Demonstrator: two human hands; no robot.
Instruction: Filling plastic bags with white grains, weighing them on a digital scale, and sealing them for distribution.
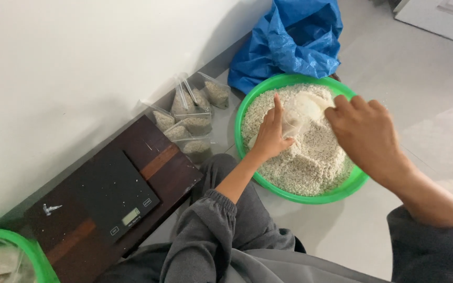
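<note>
— Where's the little clear bag sitting?

— Right over the green basin, held at its mouth by the left hand. The fingers are curled round the plastic, the index one pointing up along its far side.

— And the right hand?

— Just to the right of the bag, closed around a pale scoop, with the scoop's bowl tipped toward the bag's opening. Knuckles toward us, so how the fingertips sit on the handle I can't tell.

— What's in the basin?

— White grain, heaped nearly to the rim. The bag sits right on that heap.

— Other containers?

— Left of the basin, against the wall, a cluster of filled clear bags, the same grain inside. Behind the basin, a crumpled blue sack. Near left, a dark digital scale on a brown board, on the floor. At the bottom-left corner, the rim of a second green basin.
</note>
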